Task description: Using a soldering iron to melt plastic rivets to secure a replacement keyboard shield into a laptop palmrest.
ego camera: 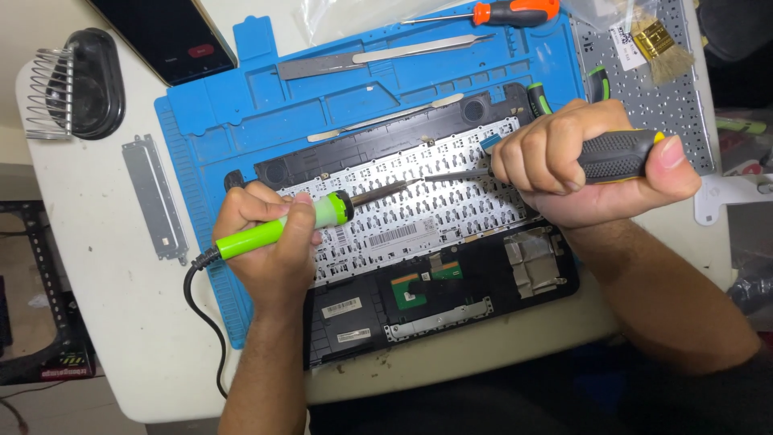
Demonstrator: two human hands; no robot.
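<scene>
An opened laptop palmrest lies upside down on a blue work mat [233,121], showing the white back of its keyboard [435,209] inside a black shell [483,290]. My left hand [270,242] grips a green-handled soldering iron [322,216], whose tip reaches the middle of the keyboard back. My right hand [584,161] is closed on a black and yellow screwdriver [616,155]. Its shaft points left and meets the iron's tip over the keyboard.
An orange screwdriver [507,11], metal tweezers [419,48] and a spudger lie at the mat's far edge. A phone [165,32] and an iron stand [76,84] sit at the upper left. A metal bracket [157,197] lies left of the mat; a perforated plate [668,105] and brush [664,44] are right.
</scene>
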